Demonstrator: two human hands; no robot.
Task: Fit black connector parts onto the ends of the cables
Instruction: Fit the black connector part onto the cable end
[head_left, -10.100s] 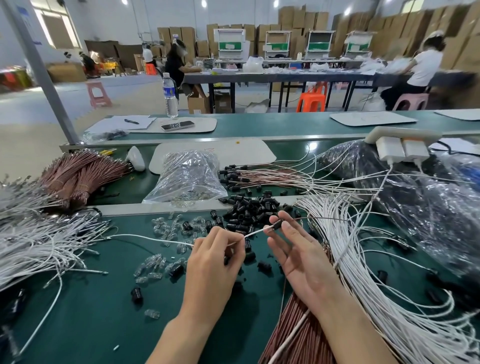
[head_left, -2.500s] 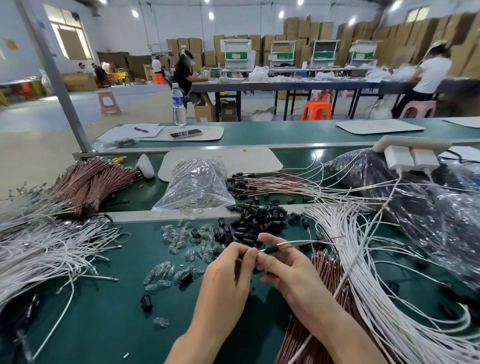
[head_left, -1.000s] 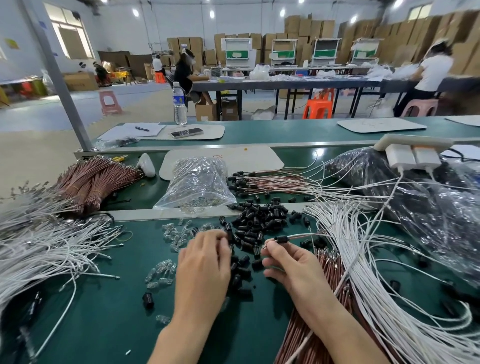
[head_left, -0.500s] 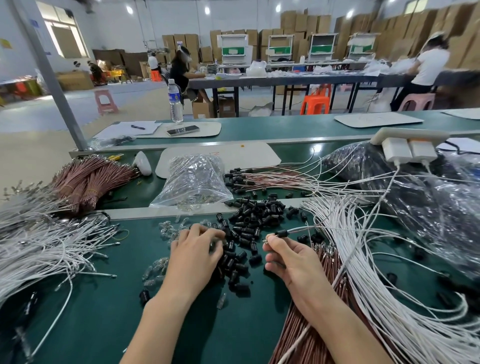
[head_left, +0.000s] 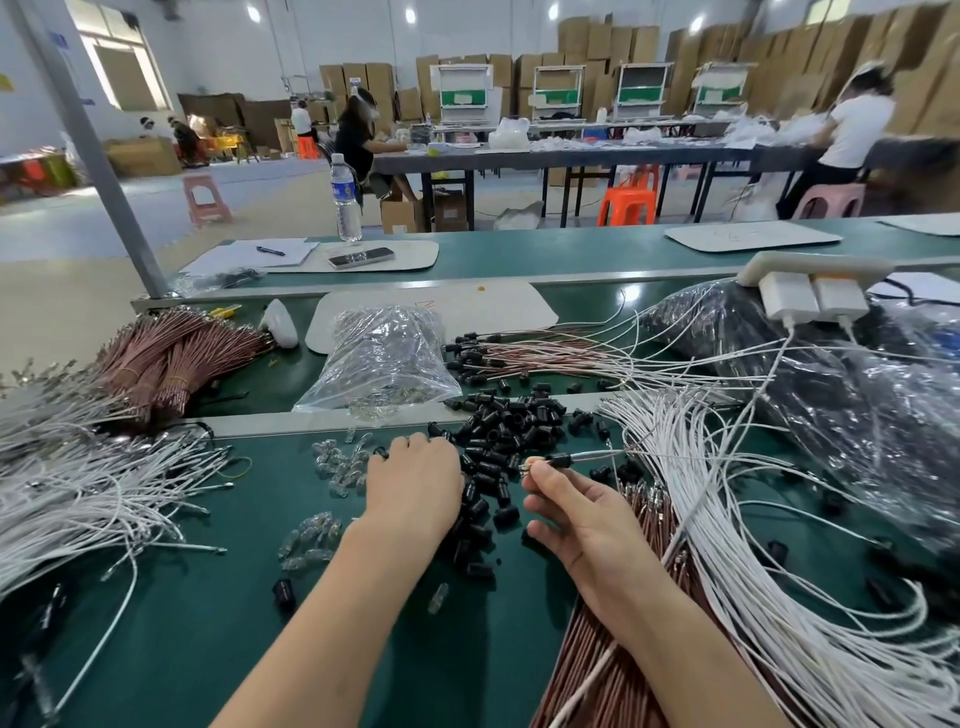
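Black connector part (head_left: 560, 459) on a cable end (head_left: 597, 455), pinched by right hand (head_left: 576, 512) beside the connector pile (head_left: 509, 421), left hand (head_left: 415, 486) palm-down on the pile's left edge, fingertips hidden, grasp unclear, bare green mat (head_left: 182, 623) near-left, white cables (head_left: 753, 571) crowding right.

Factory assembly hall, stacked cartons (head_left: 597, 47) along the wall, workers (head_left: 358, 140) at long tables (head_left: 571, 156), cable bundles (head_left: 171, 353) heaped in front

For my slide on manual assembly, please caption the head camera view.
Right hand pinches a cable near its tip while left hand reaches into the black connector pile.
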